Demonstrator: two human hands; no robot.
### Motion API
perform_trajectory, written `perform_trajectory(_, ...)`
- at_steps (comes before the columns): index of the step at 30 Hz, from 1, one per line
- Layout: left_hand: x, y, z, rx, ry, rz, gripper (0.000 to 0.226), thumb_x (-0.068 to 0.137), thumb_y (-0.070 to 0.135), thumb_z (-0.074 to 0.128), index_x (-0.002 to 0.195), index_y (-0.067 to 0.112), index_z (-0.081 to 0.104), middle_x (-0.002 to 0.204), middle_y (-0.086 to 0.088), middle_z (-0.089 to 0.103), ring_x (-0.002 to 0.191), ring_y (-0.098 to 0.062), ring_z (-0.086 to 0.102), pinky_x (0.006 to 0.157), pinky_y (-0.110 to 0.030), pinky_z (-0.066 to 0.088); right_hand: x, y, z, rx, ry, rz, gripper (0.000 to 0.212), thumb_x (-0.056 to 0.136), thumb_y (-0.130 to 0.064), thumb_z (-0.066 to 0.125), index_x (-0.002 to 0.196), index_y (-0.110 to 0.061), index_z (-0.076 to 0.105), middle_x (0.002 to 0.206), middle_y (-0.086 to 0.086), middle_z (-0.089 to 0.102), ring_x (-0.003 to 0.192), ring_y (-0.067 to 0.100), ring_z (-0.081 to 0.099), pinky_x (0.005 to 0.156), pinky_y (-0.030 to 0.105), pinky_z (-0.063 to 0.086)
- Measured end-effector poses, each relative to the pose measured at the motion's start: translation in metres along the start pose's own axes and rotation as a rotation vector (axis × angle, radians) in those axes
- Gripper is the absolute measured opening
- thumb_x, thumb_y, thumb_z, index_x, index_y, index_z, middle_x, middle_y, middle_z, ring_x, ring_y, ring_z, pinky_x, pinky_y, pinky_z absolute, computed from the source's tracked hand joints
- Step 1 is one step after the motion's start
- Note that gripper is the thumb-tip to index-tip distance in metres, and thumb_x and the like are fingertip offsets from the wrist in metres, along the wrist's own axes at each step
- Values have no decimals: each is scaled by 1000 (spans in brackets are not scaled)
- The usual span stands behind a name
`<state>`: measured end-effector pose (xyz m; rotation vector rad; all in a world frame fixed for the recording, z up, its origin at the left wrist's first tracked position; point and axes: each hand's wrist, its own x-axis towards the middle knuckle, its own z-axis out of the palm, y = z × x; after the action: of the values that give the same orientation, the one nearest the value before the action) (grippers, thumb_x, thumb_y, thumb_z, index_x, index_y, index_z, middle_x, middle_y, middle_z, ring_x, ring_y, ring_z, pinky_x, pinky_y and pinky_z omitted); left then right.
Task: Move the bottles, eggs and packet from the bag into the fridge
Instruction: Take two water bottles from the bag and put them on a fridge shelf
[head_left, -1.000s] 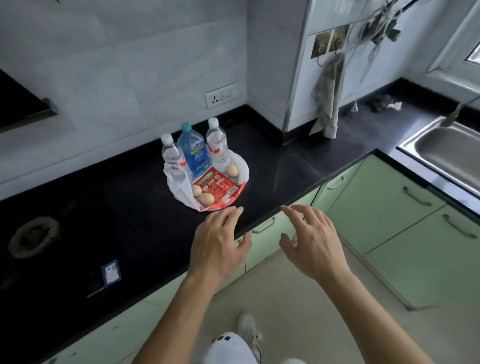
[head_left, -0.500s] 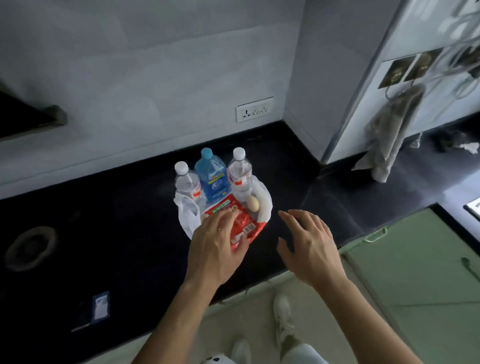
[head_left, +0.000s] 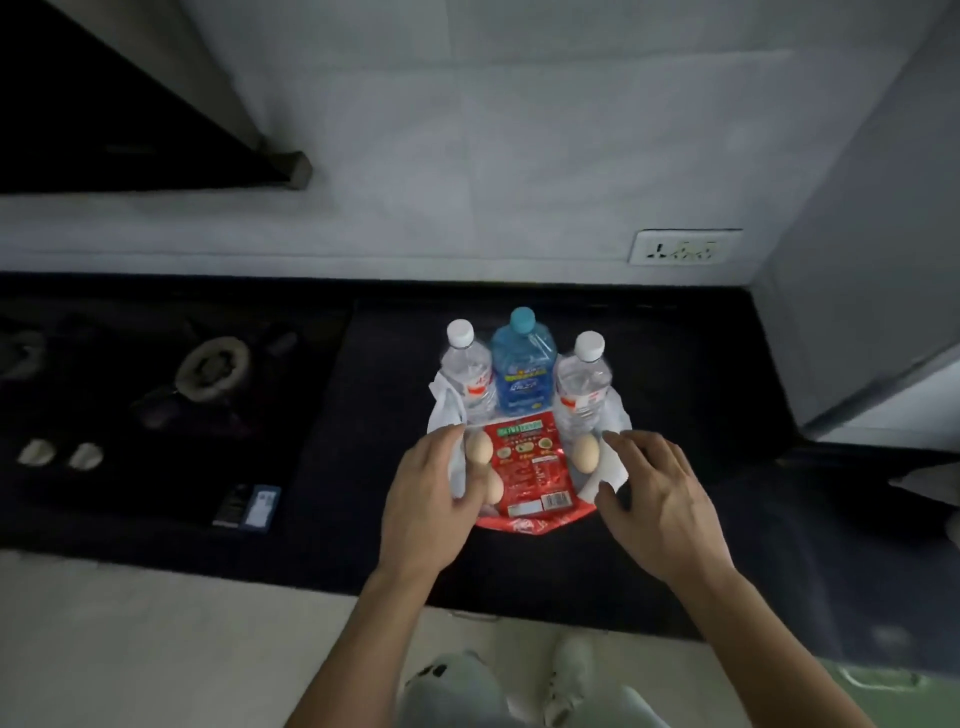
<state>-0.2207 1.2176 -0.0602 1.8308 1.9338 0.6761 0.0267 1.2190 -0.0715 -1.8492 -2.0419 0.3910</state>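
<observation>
The bag (head_left: 445, 408) sits on the counter (head_left: 358, 467), with the bottles (head_left: 522, 374) upright at its back. The packet (head_left: 530, 467) lies flat between the hands, its long axis pointing away. The left hand (head_left: 428, 501) is nearest an egg (head_left: 479, 448), its fingers (head_left: 440, 456) loosely spread and seemingly holding nothing. The right hand (head_left: 660, 506) is likewise empty.

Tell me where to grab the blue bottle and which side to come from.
Grip the blue bottle by its neck just under the cap, coming down from above. It stands upright, flanked by the left clear bottle and right clear bottle, with the packet lying in front.
</observation>
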Motion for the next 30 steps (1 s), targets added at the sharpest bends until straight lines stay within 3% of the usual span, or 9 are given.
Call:
perform_trajectory(5,-4,-2,17,-31,21,-82,42,92,31,65,131,20,54,127,6,59,111,-6,52,87,-21,40,10,11,8,12,-30,-27,53,79,-25,73,130,-14,60,124,10,61,108,33,61,74,43,58)
perform_trajectory(8,-1,-6,27,-50,19,-84,37,93,32,66,126,20,56,123,5,60,109,-7,55,88,-23,46,15,10,11,28,-12,-21,48,82,-33,62,125,-11,63,117,11,63,101,34,63,67,44,59)
perform_trajectory(13,8,-9,31,-120,55,-135,38,92,31,68,126,18,57,119,5,58,102,-5,54,78,-10,37,24,7,15,64,-14,33,48,82,-32,64,126,-13,62,117,9,63,100,32,62,69,36,52)
perform_trajectory(16,18,-7,27,-216,135,-160,41,90,28,71,127,19,55,119,7,53,104,-6,56,73,-7,40,34,7,16,101,-9,109,52,86,-31,71,133,-16,57,123,8,61,106,29,61,73,34,49)
perform_trajectory(20,54,-4,17,-472,233,-199,58,85,23,77,135,20,48,127,8,45,112,-8,58,87,-24,54,53,4,21,223,48,251,67,84,-40,74,141,-19,45,131,6,56,114,26,58,80,37,50)
perform_trajectory(23,87,-8,15,-518,236,-208,73,82,24,80,144,21,41,138,3,41,115,-6,56,95,-35,56,72,1,30,335,85,356,85,78,-48,78,147,-24,35,142,6,49,124,25,54,88,43,52)
perform_trajectory(26,110,-9,22,-508,211,-191,82,79,27,84,146,23,37,141,1,39,123,-9,51,99,-37,54,89,-3,41,409,121,411,96,74,-50,82,151,-25,30,150,7,43,131,27,50,94,49,52)
perform_trajectory(30,128,-16,37,-504,148,-217,88,73,28,87,145,21,39,139,1,43,126,-11,49,103,-36,50,103,-8,59,513,166,426,98,71,-46,85,150,-26,32,149,4,45,133,23,48,99,47,49)
